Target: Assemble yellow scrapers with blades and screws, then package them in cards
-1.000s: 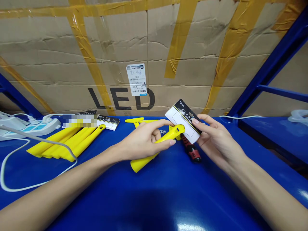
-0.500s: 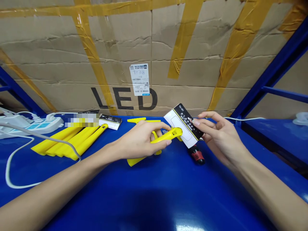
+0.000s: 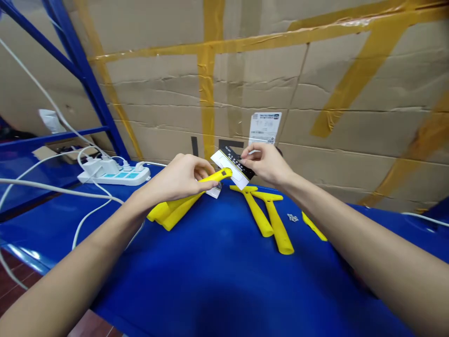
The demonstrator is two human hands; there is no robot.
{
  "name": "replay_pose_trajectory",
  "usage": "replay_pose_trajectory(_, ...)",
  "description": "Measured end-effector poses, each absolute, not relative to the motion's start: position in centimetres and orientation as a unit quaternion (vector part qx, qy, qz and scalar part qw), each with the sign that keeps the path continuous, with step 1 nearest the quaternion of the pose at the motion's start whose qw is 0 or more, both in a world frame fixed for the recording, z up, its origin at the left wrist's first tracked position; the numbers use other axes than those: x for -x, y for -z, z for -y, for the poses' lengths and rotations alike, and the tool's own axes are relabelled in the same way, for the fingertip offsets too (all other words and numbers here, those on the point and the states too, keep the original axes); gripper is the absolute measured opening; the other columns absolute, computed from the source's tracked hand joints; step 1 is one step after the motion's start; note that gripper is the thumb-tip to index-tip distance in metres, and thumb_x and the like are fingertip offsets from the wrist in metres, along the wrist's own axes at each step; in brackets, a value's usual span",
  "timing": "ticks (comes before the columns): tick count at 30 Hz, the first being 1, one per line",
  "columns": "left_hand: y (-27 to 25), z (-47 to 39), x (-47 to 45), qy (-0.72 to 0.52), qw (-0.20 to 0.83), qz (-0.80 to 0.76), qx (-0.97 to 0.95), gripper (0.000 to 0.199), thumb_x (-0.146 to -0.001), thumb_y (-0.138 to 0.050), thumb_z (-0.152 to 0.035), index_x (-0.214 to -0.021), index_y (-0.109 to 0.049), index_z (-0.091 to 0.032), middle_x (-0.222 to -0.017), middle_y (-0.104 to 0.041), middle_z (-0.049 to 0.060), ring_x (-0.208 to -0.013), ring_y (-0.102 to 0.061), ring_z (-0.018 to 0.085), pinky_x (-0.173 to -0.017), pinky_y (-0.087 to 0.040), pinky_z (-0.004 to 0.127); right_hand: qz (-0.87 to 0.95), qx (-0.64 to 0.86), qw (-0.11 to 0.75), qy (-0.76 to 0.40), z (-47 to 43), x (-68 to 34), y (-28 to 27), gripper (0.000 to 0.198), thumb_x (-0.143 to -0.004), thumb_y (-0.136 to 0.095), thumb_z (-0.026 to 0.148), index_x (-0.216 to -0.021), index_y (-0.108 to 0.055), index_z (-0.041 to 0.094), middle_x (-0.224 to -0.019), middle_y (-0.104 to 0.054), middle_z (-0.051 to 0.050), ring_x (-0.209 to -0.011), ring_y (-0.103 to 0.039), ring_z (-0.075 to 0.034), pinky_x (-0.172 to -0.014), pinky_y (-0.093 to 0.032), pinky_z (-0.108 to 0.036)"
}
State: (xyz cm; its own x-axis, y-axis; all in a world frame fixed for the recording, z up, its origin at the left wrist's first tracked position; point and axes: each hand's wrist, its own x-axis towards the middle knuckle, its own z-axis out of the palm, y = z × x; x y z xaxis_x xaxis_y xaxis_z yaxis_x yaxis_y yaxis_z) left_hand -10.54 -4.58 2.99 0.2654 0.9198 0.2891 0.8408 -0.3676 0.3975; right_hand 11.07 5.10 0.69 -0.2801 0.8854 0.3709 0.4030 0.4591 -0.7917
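My left hand (image 3: 182, 175) is closed around a yellow plastic handle (image 3: 220, 175) that has a hole near its end. The handle's end lies against a black-and-white printed card (image 3: 238, 175). My right hand (image 3: 268, 164) pinches the card's black edge between thumb and fingers. Below my left hand, partly hidden by it, rest several more yellow handles (image 3: 175, 214) with another card (image 3: 214, 191) at their far end. Two yellow T-shaped pieces (image 3: 258, 215) lie on the blue tabletop (image 3: 217, 262) below my right hand.
A white power strip (image 3: 122, 178) with plugs and loose cables stands at the left. Small metal parts (image 3: 292, 217) and another yellow piece (image 3: 314, 227) lie near my right forearm. A large taped cardboard box (image 3: 157, 103) rises behind, with a blue frame post (image 3: 84, 79) at left.
The view has swung left. Both hands, still holding the yellow handle and the card, are now over the left group of handles, away from the T-shaped pieces.
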Motion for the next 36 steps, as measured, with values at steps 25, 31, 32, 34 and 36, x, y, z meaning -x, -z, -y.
replay_pose_trajectory(25, 4.0, 4.3, 17.9, -0.136, -0.123, -0.654, -0.734, 0.029, -0.092, -0.061, -0.033, -0.115, -0.065, -0.016, -0.114, -0.062, 0.015, -0.106, -0.058, 0.031, -0.088, -0.050, 0.042, 0.829, 0.407, 0.331, -0.192, -9.0, 1.6, 5.2, 0.008, -0.085, -0.065, 0.016, -0.078, -0.067, 0.020, -0.080, -0.074, -0.004, -0.078, -0.065, -0.018, -0.071, -0.045, -0.028)
replay_pose_trajectory(31, 4.8, 3.7, 17.5, -0.172, -0.149, -0.620, -0.751, 0.019, -0.092, -0.061, -0.030, -0.104, -0.065, -0.017, -0.107, -0.062, 0.013, -0.100, -0.057, 0.030, -0.083, -0.050, 0.042, 0.822, 0.391, 0.370, -0.189, -8.1, -0.5, 5.2, 0.007, -0.088, -0.065, 0.024, -0.083, -0.066, 0.020, -0.081, -0.075, -0.002, -0.075, -0.066, -0.017, -0.071, -0.047, -0.028)
replay_pose_trajectory(32, 4.8, 3.7, 17.4, -0.179, -0.158, -0.611, -0.755, 0.018, -0.092, -0.060, -0.031, -0.102, -0.066, -0.017, -0.105, -0.062, 0.012, -0.100, -0.057, 0.030, -0.084, -0.050, 0.042, 0.822, 0.389, 0.372, -0.188, -7.8, -1.1, 5.1, 0.007, -0.088, -0.065, 0.024, -0.083, -0.067, 0.020, -0.082, -0.075, -0.002, -0.076, -0.066, -0.017, -0.072, -0.047, -0.029)
replay_pose_trajectory(34, 4.8, 3.7, 17.0, -0.196, -0.179, -0.586, -0.765, 0.018, -0.094, -0.057, -0.031, -0.098, -0.066, -0.016, -0.102, -0.061, 0.012, -0.099, -0.055, 0.029, -0.086, -0.049, 0.043, 0.822, 0.389, 0.373, -0.186, -7.2, -2.5, 4.8, 0.009, -0.089, -0.063, 0.025, -0.082, -0.066, 0.020, -0.082, -0.075, -0.003, -0.075, -0.066, -0.017, -0.072, -0.047, -0.029)
replay_pose_trajectory(36, 4.6, 3.9, 16.0, -0.207, -0.191, -0.552, -0.785, 0.020, -0.097, -0.052, -0.030, -0.095, -0.066, -0.016, -0.100, -0.061, 0.012, -0.098, -0.054, 0.028, -0.088, -0.049, 0.043, 0.821, 0.393, 0.369, -0.185, -6.7, -4.2, 4.4, 0.011, -0.089, -0.063, 0.026, -0.080, -0.066, 0.020, -0.080, -0.074, -0.003, -0.074, -0.066, -0.018, -0.070, -0.047, -0.030)
